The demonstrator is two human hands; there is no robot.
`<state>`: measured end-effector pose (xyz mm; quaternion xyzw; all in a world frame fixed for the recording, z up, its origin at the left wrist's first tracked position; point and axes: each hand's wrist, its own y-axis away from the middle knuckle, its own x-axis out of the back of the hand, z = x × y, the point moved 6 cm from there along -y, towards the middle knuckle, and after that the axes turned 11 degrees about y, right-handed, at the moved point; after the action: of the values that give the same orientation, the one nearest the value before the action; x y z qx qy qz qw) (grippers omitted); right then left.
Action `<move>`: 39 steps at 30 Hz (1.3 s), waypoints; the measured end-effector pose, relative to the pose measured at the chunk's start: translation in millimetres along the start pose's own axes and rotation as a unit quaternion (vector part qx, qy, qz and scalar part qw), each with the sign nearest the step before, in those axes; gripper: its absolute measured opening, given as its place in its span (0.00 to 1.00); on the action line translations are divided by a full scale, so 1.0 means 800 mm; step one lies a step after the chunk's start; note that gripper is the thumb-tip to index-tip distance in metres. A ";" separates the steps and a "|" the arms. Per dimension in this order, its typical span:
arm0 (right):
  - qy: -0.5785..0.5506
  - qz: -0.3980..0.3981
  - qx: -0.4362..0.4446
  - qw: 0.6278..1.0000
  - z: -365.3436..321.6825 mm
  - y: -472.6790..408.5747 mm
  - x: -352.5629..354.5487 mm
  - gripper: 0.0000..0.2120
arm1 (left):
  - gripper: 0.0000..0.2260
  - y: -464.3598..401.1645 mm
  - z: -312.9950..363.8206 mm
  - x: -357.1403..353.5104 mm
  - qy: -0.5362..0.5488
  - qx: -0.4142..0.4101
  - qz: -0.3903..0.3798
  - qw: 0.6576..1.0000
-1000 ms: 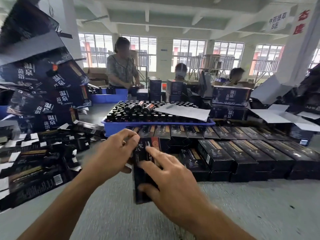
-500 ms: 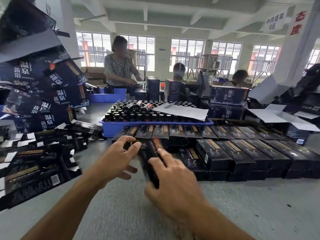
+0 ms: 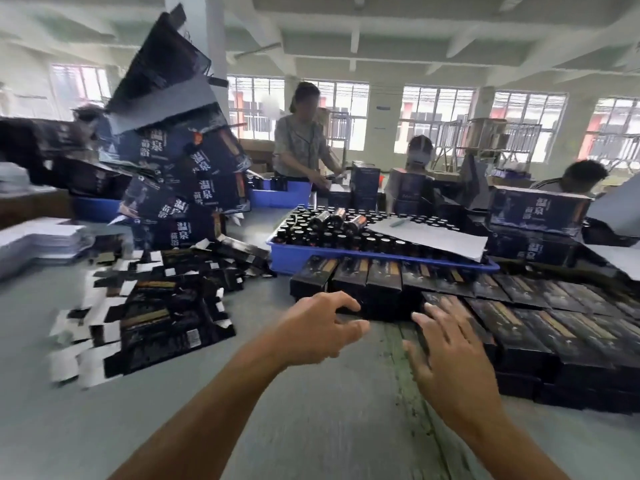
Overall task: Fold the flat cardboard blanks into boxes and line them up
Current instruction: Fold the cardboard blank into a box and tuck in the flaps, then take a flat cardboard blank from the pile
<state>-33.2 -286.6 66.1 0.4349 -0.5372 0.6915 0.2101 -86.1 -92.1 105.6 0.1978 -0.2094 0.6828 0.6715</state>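
Observation:
Folded black boxes (image 3: 519, 323) lie in rows on the grey table (image 3: 311, 410), two layers deep at the right. My right hand (image 3: 450, 355) has its fingers spread, lying against the near left end of the front row. My left hand (image 3: 318, 327) hovers just left of it with fingers loosely curved, its fingertips near the end box (image 3: 384, 299) of the back row; it holds nothing. A heap of flat black-and-white blanks (image 3: 145, 313) lies on the table to the left.
A blue tray (image 3: 381, 261) full of dark bottles, with a grey sheet on it, stands behind the rows. Large printed cartons (image 3: 187, 174) lean in a stack at the left. White sheets (image 3: 38, 237) lie far left. Three people work across the table.
The box both hands held upright a second ago has been laid down at the left end of the rows. Both hands have let go, and the view has swung left.

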 end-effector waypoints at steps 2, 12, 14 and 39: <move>-0.060 0.015 0.045 0.997 -0.031 0.014 -0.006 0.20 | 0.21 -0.004 -0.006 0.009 -0.063 -0.012 0.023 0.998; -0.107 -0.038 0.176 0.978 -0.084 0.040 -0.024 0.34 | 0.28 0.015 -0.103 0.175 -0.276 0.141 0.207 0.928; -0.128 -0.144 0.130 0.973 -0.078 0.042 -0.036 0.12 | 0.29 0.034 -0.149 0.212 -0.248 0.205 0.222 0.920; -0.208 -0.199 0.071 0.955 -0.061 0.035 -0.054 0.16 | 0.34 0.051 -0.127 0.229 -0.204 0.160 0.217 0.941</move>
<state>-49.7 -243.4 12.4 0.6813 -0.4209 0.5662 0.1953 -129.2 116.6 121.1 0.3877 -0.2676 0.7813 0.4094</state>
